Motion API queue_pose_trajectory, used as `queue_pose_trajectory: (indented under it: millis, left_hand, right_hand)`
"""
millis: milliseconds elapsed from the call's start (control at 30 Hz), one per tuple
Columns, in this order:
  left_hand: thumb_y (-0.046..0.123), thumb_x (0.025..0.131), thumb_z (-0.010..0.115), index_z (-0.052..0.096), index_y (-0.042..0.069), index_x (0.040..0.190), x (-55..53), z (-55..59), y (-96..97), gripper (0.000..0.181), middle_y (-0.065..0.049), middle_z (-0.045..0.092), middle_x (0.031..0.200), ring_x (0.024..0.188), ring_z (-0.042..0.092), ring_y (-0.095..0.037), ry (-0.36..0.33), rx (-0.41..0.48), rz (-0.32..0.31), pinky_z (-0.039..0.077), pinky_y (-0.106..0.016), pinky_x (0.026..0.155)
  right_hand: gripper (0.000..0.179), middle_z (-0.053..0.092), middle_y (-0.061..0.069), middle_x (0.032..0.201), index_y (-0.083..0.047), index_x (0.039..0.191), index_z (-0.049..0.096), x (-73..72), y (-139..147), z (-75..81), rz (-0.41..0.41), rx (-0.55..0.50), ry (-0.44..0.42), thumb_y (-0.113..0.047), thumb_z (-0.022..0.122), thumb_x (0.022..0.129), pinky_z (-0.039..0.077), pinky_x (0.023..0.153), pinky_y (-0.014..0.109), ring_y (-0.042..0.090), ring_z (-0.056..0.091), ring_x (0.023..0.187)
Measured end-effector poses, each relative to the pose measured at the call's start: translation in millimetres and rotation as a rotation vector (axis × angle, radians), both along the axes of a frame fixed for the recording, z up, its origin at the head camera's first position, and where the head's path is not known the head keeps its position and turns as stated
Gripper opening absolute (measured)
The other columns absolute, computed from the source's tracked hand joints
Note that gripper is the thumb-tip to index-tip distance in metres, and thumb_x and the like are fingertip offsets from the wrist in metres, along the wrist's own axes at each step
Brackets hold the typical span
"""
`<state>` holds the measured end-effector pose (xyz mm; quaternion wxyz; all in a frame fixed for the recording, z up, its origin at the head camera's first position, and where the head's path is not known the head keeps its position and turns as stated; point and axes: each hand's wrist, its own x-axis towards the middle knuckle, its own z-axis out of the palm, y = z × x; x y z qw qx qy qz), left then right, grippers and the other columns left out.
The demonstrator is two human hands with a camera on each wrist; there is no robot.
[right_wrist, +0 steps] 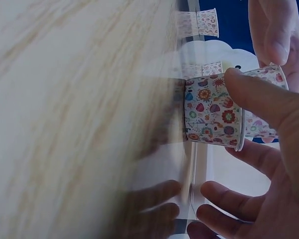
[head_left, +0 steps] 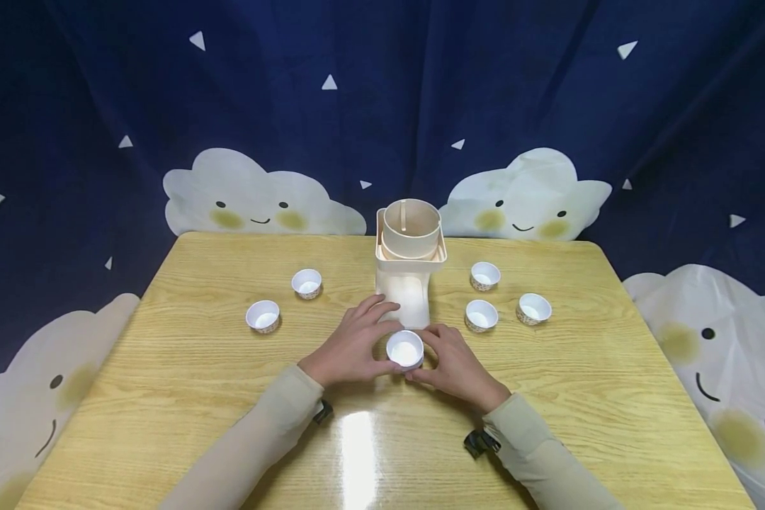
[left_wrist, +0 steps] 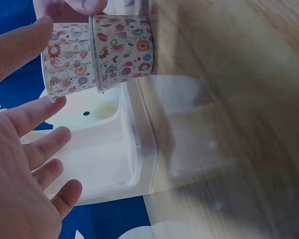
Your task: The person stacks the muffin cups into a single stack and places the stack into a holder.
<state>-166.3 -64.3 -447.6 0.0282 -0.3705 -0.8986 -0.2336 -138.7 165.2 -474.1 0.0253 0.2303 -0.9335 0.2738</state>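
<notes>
Two small paper cups with a floral print are stacked in front of the cream-coloured appliance (head_left: 414,290), one partly inside the other. My left hand (head_left: 362,343) holds the upper cup (left_wrist: 70,62) near its rim, between thumb and index finger. Below it, the lower cup (right_wrist: 212,112) stands on the table, and my right hand (head_left: 454,365) pinches it near its rim from the other side. The other fingers of both hands are spread off the cups. From the head view, the white inside of the upper cup shows.
Left of the appliance stand two more paper cups, a nearer cup (head_left: 263,316) and a farther cup (head_left: 307,284). On the right are three others: a back cup (head_left: 485,276), a near cup (head_left: 481,316) and an outer cup (head_left: 533,309). A dark blue curtain (head_left: 382,92) hangs behind the wooden table (head_left: 217,397).
</notes>
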Motion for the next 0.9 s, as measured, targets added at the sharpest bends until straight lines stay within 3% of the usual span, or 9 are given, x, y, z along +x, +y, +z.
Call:
queue_pose_trajectory:
  millis: [900]
  left_hand:
    - [0.049,0.075,0.081,0.065,0.025,0.123,1.3,-8.2,1.5,0.056,-0.005,0.047,0.151,0.150,0.028,-0.031,-0.009,0.006,0.004,0.038,-0.055,0.109]
  right_hand:
    - [0.068,0.061,0.011,0.123,-0.017,0.131,0.062,-0.2,-0.6,-0.2,0.009,-0.022,-0.005,-0.033,0.089,0.071,0.044,0.100,0.049,0.031,0.054,0.117]
